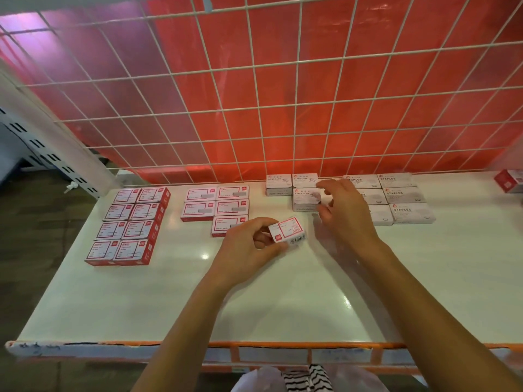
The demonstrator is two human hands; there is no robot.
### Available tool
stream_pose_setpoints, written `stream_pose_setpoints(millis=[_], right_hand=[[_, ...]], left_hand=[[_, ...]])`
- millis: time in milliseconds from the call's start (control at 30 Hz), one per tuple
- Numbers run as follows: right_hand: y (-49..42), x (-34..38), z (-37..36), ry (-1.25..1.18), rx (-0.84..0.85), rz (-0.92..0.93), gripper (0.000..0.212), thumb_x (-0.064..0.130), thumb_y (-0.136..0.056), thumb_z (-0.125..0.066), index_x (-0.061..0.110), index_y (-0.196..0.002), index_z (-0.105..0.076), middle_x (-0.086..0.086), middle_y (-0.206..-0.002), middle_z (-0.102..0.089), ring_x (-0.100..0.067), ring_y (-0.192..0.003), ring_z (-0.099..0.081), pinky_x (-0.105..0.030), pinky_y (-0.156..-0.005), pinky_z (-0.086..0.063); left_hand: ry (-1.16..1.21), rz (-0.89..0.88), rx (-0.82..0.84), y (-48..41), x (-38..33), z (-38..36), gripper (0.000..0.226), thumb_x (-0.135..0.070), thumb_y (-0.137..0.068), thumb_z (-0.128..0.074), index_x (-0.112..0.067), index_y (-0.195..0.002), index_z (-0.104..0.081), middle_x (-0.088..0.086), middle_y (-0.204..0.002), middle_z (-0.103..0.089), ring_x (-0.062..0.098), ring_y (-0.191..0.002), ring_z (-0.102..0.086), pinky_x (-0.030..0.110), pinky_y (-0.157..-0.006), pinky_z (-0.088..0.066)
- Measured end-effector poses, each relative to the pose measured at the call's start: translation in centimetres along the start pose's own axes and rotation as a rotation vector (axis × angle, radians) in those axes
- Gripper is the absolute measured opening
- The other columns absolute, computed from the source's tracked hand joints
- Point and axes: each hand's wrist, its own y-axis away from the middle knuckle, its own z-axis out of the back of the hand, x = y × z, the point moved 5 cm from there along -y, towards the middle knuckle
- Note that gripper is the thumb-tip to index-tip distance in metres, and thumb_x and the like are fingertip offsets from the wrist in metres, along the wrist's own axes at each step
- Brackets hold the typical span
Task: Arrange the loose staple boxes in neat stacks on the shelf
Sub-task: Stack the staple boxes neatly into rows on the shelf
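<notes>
My left hand point(249, 244) grips a small red-and-white staple box point(288, 232) just above the white shelf point(254, 301), right of the middle group of red boxes point(218, 206). My right hand point(343, 209) hovers with fingers loosely curled over the grey paper-clip boxes point(305, 190), holding nothing that I can see. Grey boxes marked STAPLES point(407, 198) lie in rows to its right, partly hidden by the hand. A neat block of red boxes point(130, 224) sits at the left.
A white wire grid point(254, 108) with red backing closes the shelf's rear. A lone red box point(509, 183) lies at the far right edge. The shelf's front lip point(254, 348) is orange and white. A slotted white upright point(42, 148) stands left.
</notes>
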Motion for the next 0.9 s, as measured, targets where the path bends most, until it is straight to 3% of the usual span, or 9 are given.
stream_pose_setpoints(millis=[200, 267, 333, 533, 667, 900], right_hand=[[3.3, 2.7, 0.0, -0.293, 0.081, -0.02, 0.023, -0.003, -0.086, -0.054, 0.019, -0.093, -0.06, 0.006, -0.094, -0.06, -0.006, -0.084, -0.055, -0.011, -0.067, -0.043], [3.9, 3.4, -0.3, -0.346, 0.057, 0.005, 0.024, -0.003, -0.084, -0.057, 0.02, -0.088, -0.059, 0.007, -0.089, -0.06, -0.003, -0.08, -0.055, -0.015, -0.065, -0.044], [4.4, 4.1, -0.7, -0.388, 0.061, 0.025, 0.025, -0.003, -0.082, -0.061, 0.018, -0.096, -0.062, 0.005, -0.095, -0.061, -0.005, -0.08, -0.056, -0.017, -0.068, -0.047], [6.0, 6.2, -1.9, -0.505, 0.108, 0.059, 0.054, 0.007, -0.082, -0.07, 0.013, -0.13, -0.048, 0.009, -0.119, -0.043, -0.001, -0.1, -0.051, 0.002, -0.079, -0.039], [6.3, 6.5, -2.0, -0.506, 0.061, 0.042, 0.062, 0.011, -0.079, -0.074, 0.014, -0.133, -0.044, 0.01, -0.121, -0.042, -0.009, -0.112, -0.048, 0.0, -0.086, -0.039], [6.4, 6.3, -2.0, -0.637, 0.08, -0.111, 0.054, 0.013, -0.08, -0.074, 0.02, -0.126, -0.047, 0.011, -0.115, -0.052, 0.0, -0.1, -0.052, 0.002, -0.075, -0.041]], left_hand=[[0.086, 0.05, -0.186, 0.2, 0.2, 1.0, 0.037, -0.031, -0.081, -0.074, -0.021, -0.115, -0.063, -0.015, -0.098, -0.066, -0.016, -0.079, -0.059, 0.004, -0.065, -0.045], [0.091, 0.047, -0.26, 0.4, -0.1, 1.2, 0.036, -0.032, -0.081, -0.073, -0.02, -0.114, -0.064, -0.015, -0.094, -0.066, -0.018, -0.077, -0.058, 0.002, -0.063, -0.043], [0.11, 0.054, -0.325, 0.7, -0.5, 1.4, 0.031, -0.031, -0.081, -0.073, -0.021, -0.109, -0.063, -0.02, -0.086, -0.062, -0.02, -0.072, -0.057, 0.0, -0.06, -0.042], [0.197, 0.094, -0.412, 1.6, -1.0, 0.3, 0.032, -0.034, -0.079, -0.075, -0.022, -0.101, -0.054, -0.024, -0.079, -0.06, -0.017, -0.071, -0.06, 0.006, -0.062, -0.048], [0.237, 0.099, -0.404, 2.2, -0.9, -0.5, 0.023, -0.036, -0.083, -0.071, -0.024, -0.096, -0.056, -0.024, -0.079, -0.062, -0.011, -0.076, -0.062, 0.013, -0.067, -0.052], [0.177, 0.053, -0.329, 3.4, -0.6, -0.1, 0.009, -0.025, -0.094, -0.057, -0.028, -0.1, -0.052, -0.022, -0.091, -0.06, 0.0, -0.085, -0.064, 0.005, -0.067, -0.048]])
